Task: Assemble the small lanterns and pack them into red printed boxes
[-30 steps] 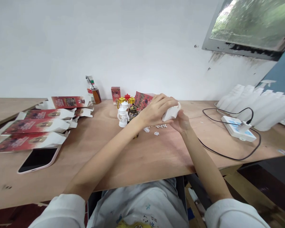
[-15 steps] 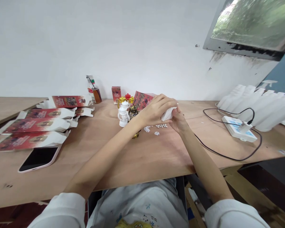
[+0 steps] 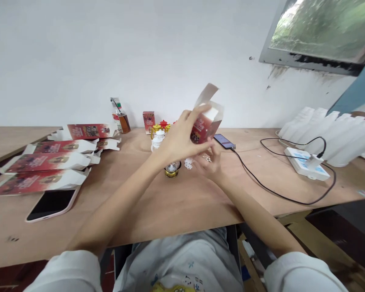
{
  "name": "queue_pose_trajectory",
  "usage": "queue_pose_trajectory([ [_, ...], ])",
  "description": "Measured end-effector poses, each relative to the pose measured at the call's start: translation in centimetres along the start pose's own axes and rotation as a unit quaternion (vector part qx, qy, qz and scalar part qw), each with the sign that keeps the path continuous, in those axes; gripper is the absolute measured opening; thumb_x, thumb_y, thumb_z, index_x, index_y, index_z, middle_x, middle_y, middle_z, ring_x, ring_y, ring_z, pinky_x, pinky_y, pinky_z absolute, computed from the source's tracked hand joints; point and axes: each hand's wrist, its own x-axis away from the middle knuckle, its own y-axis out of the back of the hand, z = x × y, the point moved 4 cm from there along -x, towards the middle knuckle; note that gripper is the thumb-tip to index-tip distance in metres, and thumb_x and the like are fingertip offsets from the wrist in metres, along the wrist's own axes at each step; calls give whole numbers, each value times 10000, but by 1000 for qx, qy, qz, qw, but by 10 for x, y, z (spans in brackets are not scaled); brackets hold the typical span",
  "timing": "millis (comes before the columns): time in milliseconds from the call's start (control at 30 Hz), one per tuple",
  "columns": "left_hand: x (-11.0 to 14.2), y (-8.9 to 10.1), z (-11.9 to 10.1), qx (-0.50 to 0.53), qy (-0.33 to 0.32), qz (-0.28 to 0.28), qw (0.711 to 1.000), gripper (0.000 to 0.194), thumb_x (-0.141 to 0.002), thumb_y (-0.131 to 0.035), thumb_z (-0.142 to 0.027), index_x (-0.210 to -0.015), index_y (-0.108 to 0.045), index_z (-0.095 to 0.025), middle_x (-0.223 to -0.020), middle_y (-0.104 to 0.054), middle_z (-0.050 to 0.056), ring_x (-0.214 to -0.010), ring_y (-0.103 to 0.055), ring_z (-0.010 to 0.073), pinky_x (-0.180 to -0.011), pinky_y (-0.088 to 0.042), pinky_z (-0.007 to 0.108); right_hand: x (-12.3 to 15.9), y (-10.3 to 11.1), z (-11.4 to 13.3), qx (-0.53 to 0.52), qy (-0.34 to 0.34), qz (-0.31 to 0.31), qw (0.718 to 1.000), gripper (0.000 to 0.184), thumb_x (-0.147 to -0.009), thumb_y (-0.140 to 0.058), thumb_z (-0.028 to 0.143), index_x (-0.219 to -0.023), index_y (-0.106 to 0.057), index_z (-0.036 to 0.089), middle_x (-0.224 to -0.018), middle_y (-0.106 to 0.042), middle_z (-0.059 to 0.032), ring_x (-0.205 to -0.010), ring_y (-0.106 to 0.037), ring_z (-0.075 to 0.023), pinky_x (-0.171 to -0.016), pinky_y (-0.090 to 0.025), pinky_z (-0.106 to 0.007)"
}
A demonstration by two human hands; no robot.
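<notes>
My left hand [image 3: 185,132] is wrapped round a red printed carton [image 3: 201,129], held in the air above the table. The carton is tilted, with its white flaps standing open at the top. Just under its lower end is my right hand [image 3: 211,162], its fingers loosely bent and apart, blurred; whether they touch the carton I cannot tell. A small lantern with a gold base [image 3: 171,170] stands below my left wrist, its upper part hidden. Behind are a white lantern [image 3: 157,142] and gold and red ones. Small white pieces [image 3: 188,163] lie beside my right hand.
Flattened red cartons [image 3: 48,162] lie on the left, over a pink-edged phone [image 3: 53,202]. A bottle [image 3: 121,119] and a closed red box [image 3: 149,121] stand by the wall. On the right are a cabled phone [image 3: 224,141], a power strip [image 3: 307,164] and white bottles [image 3: 328,134].
The carton has turned so its open flaps point up and its red side shows. My right hand has dropped from its white end to below it. The cabled phone is now visible.
</notes>
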Motion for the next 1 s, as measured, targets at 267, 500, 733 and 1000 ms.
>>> queue_pose_trajectory([
  [267,43,65,27,-102,2,-22,995,877,-616,-784,-357,-1370,-348,-247,-1259,-475,92,-1053,-540,243,-875,-504,391,-3,-28,17,-47,-12,112,993,489,-762,-696,321,-1218,-531,381,-1413,-393,-37,-1380,-333,-325,-1096,-347,-607],
  [500,91,95,83,-62,134,-87,985,845,-574,-818,-363,-1207,-280,-206,-1261,-380,118,-810,-538,122,-651,-552,321,-11,-55,14,-213,-171,211,939,881,-796,-668,442,-1471,-123,287,-1497,-302,-137,-1362,-367,-273,-1085,-379,-517],
  [733,118,63,116,49,192,-51,979,831,-569,-810,-380,-1122,-207,-235,-1040,-493,48,-795,-621,175,-721,-571,418,-8,-62,21,-249,-191,267,911,731,-792,-672,409,-1416,-318,265,-1443,-423,-102,-1332,-418,-271,-1103,-356,-488],
  [1000,127,17,111,72,132,-25,988,834,-631,-777,-370,-1239,-212,-288,-1250,-445,99,-1090,-591,280,-848,-554,487,-40,-16,-14,-324,-291,64,898,908,-655,-758,516,-1399,-275,318,-1335,-488,-82,-1218,-510,-271,-1036,-430,-486],
])
